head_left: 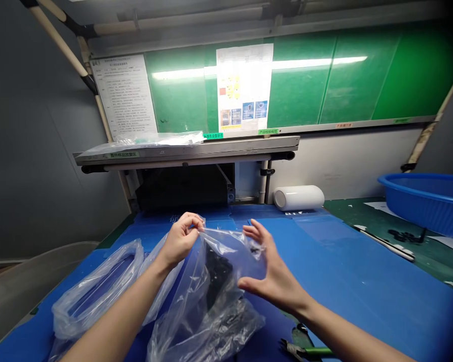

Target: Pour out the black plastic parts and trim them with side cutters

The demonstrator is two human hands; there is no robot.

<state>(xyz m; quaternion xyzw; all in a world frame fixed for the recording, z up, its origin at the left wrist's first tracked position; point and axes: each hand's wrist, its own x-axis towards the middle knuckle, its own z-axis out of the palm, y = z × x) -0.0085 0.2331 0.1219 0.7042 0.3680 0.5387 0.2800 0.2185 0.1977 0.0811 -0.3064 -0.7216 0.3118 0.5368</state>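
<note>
Head view: the left hand (179, 240) pinches the top edge of a clear plastic bag (207, 296), fingers closed on the film and lifting it above the blue surface (362, 286). The right hand (270, 274) is spread open just beside the bag's mouth, thumb and fingertips touching the film without a firm hold. Dark parts (217, 274) sit inside the bag, which rests on the surface between the forearms. A second, flatter clear bag (94, 296) lies to the left. Green-handled pliers (305, 350) lie near the right wrist.

The step in hand looks like opening the bag's mouth; the right fingers would need to catch the opposite edge and pull the film apart.
</note>
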